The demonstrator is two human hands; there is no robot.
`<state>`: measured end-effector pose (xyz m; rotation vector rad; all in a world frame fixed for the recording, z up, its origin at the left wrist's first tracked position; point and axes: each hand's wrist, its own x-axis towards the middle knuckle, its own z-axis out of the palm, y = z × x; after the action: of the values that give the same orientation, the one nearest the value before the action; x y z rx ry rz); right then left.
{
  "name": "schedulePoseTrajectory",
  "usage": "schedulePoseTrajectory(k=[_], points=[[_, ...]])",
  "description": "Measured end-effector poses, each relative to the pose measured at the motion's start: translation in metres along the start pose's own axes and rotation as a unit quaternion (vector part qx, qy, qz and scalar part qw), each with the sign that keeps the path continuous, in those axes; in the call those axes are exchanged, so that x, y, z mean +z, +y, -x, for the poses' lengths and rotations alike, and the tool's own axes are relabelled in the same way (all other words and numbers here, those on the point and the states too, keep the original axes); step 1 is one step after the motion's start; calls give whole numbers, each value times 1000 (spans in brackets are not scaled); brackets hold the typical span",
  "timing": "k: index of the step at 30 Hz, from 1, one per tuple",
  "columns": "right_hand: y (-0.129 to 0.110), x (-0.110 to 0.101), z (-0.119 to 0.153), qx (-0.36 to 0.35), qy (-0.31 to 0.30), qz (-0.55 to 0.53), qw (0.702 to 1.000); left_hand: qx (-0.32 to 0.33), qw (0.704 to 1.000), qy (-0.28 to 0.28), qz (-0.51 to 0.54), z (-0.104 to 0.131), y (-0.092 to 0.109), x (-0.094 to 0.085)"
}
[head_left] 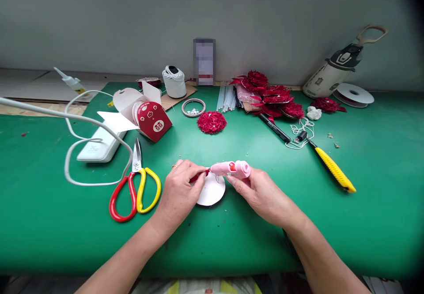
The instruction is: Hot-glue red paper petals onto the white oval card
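Between finger and thumb, my left hand (181, 187) pinches a small dark red piece (195, 178) above a round white disc (210, 192). My right hand (261, 192) is wrapped round a pink glue gun (230, 169), whose tip points left and meets or nearly meets the red piece. The disc lies on the green table, its left edge partly behind my left hand. Beyond the disc sits a round red ruffled flower (212, 122).
Scissors (136, 179) and a white power bank (101, 146) with a looping cable lie left. Behind them stands a red box (154, 119). A yellow cutter (334, 169), black marker (274, 127) and bottle (327, 73) are right. Several red flowers (276, 94) are piled at the back.
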<state>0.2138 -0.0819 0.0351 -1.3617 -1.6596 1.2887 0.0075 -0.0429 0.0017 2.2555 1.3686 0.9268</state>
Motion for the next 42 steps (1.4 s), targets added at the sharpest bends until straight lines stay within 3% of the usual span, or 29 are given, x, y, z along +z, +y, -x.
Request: schedulePoseTrajectory(k=[4,11,28,42], points=[[-1,-3,1,0,-10,-4,1000,6,998,6,-67,-5,-1,4],[1,-4,1,-3,-7,16,1000,13,996,26,-88,-6,-5,9],[-4,-5,5,36,-12,-10,999,-33,997,22,-60,-7,-8,12],[2,0,0,0,-7,14,1000,-24,999,20,-9,-6,-14,13]])
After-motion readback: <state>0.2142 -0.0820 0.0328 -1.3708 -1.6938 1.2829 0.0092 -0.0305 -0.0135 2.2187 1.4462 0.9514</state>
